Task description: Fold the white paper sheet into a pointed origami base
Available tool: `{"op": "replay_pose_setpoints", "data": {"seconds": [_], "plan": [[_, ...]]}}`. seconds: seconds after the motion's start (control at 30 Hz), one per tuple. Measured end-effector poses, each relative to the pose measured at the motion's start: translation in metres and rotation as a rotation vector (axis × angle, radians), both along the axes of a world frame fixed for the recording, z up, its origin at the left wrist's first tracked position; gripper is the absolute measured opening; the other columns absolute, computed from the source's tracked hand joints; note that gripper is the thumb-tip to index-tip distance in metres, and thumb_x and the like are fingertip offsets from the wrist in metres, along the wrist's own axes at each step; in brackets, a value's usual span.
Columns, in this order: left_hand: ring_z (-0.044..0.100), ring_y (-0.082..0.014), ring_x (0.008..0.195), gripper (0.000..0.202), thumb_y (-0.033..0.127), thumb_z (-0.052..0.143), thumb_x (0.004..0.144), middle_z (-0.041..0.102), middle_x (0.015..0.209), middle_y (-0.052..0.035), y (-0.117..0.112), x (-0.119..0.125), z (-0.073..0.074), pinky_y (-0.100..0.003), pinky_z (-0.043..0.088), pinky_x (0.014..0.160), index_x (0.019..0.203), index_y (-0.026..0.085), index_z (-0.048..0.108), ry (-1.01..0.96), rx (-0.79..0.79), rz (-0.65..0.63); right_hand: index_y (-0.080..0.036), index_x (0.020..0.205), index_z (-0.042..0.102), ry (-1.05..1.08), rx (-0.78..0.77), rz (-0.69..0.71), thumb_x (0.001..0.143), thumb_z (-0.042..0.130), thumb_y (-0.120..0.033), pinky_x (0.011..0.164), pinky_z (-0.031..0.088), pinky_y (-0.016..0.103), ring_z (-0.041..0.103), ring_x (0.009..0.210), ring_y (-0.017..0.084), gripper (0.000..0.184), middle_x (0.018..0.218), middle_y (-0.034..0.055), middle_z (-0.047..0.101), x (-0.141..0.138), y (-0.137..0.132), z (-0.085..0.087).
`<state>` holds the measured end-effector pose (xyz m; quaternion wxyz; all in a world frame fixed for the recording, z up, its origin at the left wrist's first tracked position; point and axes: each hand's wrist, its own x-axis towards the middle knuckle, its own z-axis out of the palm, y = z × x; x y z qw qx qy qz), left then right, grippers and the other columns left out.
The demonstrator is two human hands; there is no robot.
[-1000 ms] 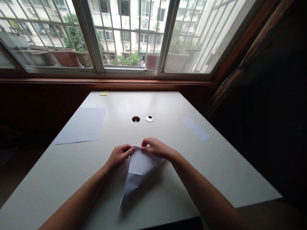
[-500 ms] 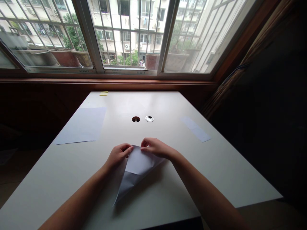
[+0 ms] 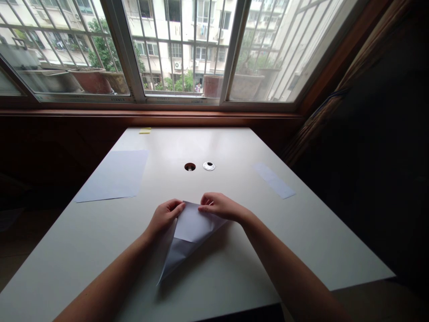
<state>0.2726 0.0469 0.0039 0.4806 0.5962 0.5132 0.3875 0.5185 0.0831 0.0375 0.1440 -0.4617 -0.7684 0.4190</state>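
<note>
- Head view: pinching the folded paper (image 3: 191, 228) near its top left corner with the left hand (image 3: 165, 215), closing thumb and fingers on the edge;
- gripping the same top edge with the right hand (image 3: 217, 206), pressing the thumb in front and curling the fingers inward;
- holding it between both hands, at the near middle of the white table (image 3: 301, 250), slanting its long tip toward the near side;
- seeing a loose sheet (image 3: 115, 175) at left, a narrow strip (image 3: 275, 180) at right, a round hole (image 3: 190, 167) and silver disc (image 3: 207, 167) beyond, a yellow slip (image 3: 145, 130) at the far left corner;
- facing printed lettering (image 3: 118, 100) along the lower window frame (image 3: 123, 44), showing too small for reading.
</note>
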Motion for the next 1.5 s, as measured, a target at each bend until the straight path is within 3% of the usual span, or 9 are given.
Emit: {"op": "replay_pose_setpoints", "data": {"seconds": [0.17,0.37,0.9,1.2,1.5], "plan": [[0.059,-0.0182,0.072,0.035,0.05,0.064,0.083,0.069,0.082,-0.0044,0.002,0.0,-0.003,-0.025,0.042,0.061,0.091,0.017,0.072,-0.02,0.004,0.01,-0.02,0.089,0.068,0.006,0.0,0.013,0.087,0.061,-0.043,0.074,0.048,0.031,0.064,0.088,0.021,0.024,0.095,0.0059,0.069,-0.004,0.0,0.002],[0.055,-0.015,0.066,0.045,0.047,0.066,0.082,0.064,0.077,-0.0018,0.005,-0.002,-0.006,-0.023,0.041,0.057,0.118,0.021,0.066,-0.109,0.01,-0.031,-0.02,0.088,0.069,-0.002,0.0,0.003,0.087,0.06,-0.041,0.075,0.047,0.031,0.063,0.089,0.021,0.022,0.096,0.0059,0.069,-0.008,0.001,0.004],[0.065,-0.0223,0.091,0.04,0.049,0.068,0.081,0.072,0.103,-0.0079,0.005,-0.002,-0.009,-0.029,0.05,0.074,0.109,0.02,0.068,-0.136,0.027,-0.026,-0.02,0.088,0.069,-0.007,0.007,-0.01,0.087,0.059,-0.04,0.073,0.046,0.03,0.063,0.088,0.021,0.021,0.095,0.0053,0.07,-0.009,0.001,0.003],[0.065,-0.0219,0.09,0.039,0.047,0.067,0.082,0.071,0.1,-0.0075,0.005,-0.003,-0.006,-0.029,0.05,0.073,0.11,0.02,0.067,-0.134,0.023,-0.036,-0.02,0.089,0.068,-0.007,0.0,-0.013,0.087,0.059,-0.04,0.074,0.047,0.03,0.063,0.088,0.021,0.022,0.096,0.0057,0.069,-0.01,0.001,0.003],[0.06,-0.017,0.072,0.047,0.043,0.07,0.08,0.066,0.081,-0.0036,0.003,-0.004,-0.005,-0.025,0.045,0.061,0.119,0.019,0.063,-0.177,0.015,-0.011,-0.02,0.088,0.068,-0.007,0.015,0.006,0.087,0.059,-0.04,0.073,0.047,0.03,0.063,0.087,0.021,0.022,0.095,0.0061,0.069,-0.011,0.002,0.002]]}}
